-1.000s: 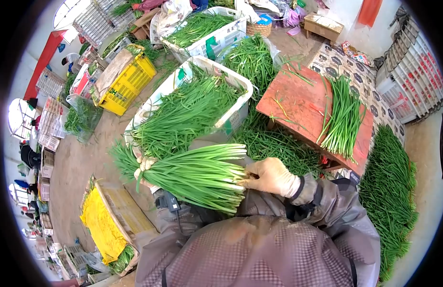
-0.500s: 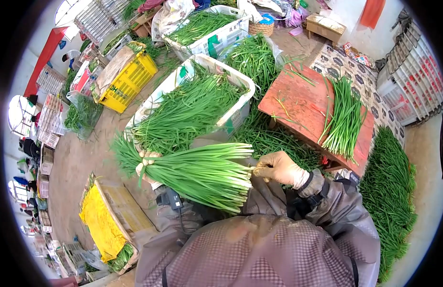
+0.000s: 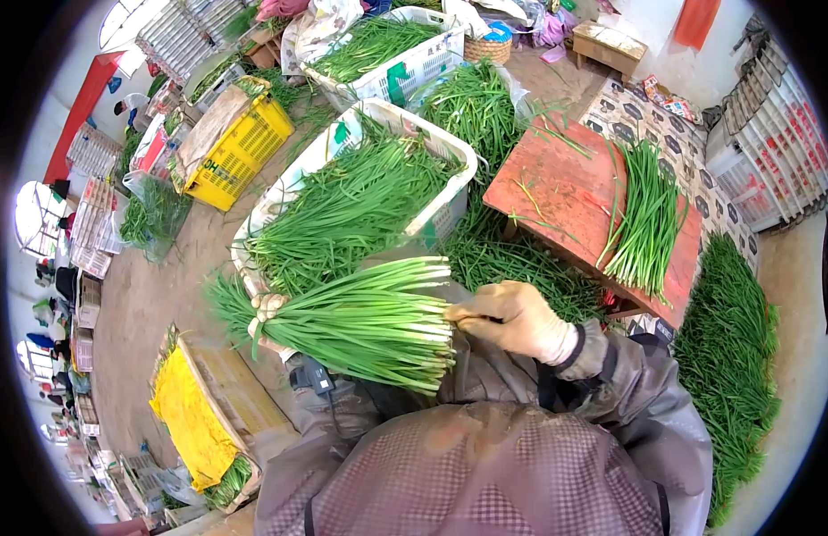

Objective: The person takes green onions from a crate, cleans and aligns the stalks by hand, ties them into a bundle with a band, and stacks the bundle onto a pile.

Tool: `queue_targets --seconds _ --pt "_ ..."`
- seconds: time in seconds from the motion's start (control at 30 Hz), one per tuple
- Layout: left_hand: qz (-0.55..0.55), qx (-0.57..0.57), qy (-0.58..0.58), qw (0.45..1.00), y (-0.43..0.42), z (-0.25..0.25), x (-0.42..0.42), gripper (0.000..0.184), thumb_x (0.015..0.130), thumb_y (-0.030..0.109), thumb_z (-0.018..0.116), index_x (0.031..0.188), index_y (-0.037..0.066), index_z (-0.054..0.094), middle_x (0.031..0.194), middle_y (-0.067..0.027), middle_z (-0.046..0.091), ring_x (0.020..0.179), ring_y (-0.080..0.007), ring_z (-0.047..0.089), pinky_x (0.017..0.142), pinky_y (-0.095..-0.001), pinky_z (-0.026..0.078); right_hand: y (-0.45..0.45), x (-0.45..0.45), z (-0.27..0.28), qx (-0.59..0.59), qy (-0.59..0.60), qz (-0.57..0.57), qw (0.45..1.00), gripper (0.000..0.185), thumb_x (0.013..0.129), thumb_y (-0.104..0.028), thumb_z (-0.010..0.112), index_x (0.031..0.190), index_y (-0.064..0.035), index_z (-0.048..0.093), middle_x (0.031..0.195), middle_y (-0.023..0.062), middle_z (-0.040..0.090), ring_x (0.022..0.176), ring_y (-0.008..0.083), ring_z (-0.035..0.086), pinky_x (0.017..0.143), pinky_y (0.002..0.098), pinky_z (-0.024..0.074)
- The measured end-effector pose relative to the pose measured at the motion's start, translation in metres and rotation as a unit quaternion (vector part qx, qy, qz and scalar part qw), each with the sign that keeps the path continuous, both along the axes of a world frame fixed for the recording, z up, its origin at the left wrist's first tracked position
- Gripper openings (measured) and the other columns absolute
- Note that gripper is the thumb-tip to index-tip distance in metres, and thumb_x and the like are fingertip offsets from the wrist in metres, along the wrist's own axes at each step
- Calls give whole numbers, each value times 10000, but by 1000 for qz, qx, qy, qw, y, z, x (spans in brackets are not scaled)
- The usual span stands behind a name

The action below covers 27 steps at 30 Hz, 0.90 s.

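A brown apron [image 3: 485, 460] over checked cloth is noted nearest the camera, and a small black device [image 3: 318, 377] with a cable is seen by the left sleeve [image 3: 342, 406]. A bundle of long green stalks [image 3: 369, 326] is held across the front of the body, its leafy end to the left and its pale stem ends to the right. The left hand [image 3: 269, 310] is closed around the bundle near the leafy end, with the fingers curled over the top. The right hand [image 3: 514, 323] is placed at the pale stem ends, its fingers bent and its thumb and forefinger brought close together; whether a strand is pinched between them cannot be told. Just beyond the bundle, a white crate [image 3: 465, 183] is filled with loose green leaves [image 3: 351, 210]. To its right, more greenery [image 3: 517, 272] is heaped beneath a red table [image 3: 548, 183], on which a second bunch [image 3: 651, 223] is laid near the right edge. A long bank of green stalks [image 3: 727, 375] is stacked along the right side. On the left, a cardboard box [image 3: 240, 384] is partly covered by yellow cloth [image 3: 189, 415]. Farther off, a yellow crate [image 3: 244, 147], another filled white crate [image 3: 423, 64], a wicker basket [image 3: 487, 50] and a small wooden bench [image 3: 608, 52] are observed.
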<state>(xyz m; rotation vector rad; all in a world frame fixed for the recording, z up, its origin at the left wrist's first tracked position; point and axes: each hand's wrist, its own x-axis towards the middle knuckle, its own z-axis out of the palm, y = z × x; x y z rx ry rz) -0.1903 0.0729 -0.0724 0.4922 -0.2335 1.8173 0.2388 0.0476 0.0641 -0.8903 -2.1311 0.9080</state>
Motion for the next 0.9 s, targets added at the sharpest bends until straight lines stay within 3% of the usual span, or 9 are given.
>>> queue_targets --seconds 0.1,0.23,0.57,0.77,0.9 --pt "-13 6 6 1000 0 0 -2 339 758 95 660 1056 58 502 837 -6 556 811 -158 534 855 -335 457 3 -20 3 68 -95 -13 993 212 819 -245 682 988 -127 728 804 64 671 730 272 641 676 377 509" --pt "-4 -14 1 1000 -3 1 -1 334 770 94 652 1060 55 493 844 -5 563 811 -158 532 872 -333 448 6 -33 0 92 -179 -31 979 234 801 -314 677 945 -134 722 814 60 658 760 273 638 723 391 487" --pt "1 1 34 999 -2 8 3 323 814 116 616 1094 61 467 862 -6 563 819 -163 532 910 -345 438 17 -53 1 95 -207 -30 973 213 809 -322 669 838 -111 682 744 76 662 709 287 648 681 407 501" --pt "-4 -10 6 1000 -1 12 8 341 804 114 621 1109 59 477 846 9 564 781 -141 526 861 -329 456 22 -57 -9 -34 -98 -8 995 216 852 -291 620 830 -82 667 780 121 670 744 342 645 703 443 514" --pt "3 -10 -6 1000 2 -3 -3 358 789 119 632 1107 56 480 841 17 557 786 -129 520 846 -321 448 30 -59 -9 -23 -117 19 993 202 870 -256 629 888 -57 659 781 149 642 731 366 622 660 442 500"
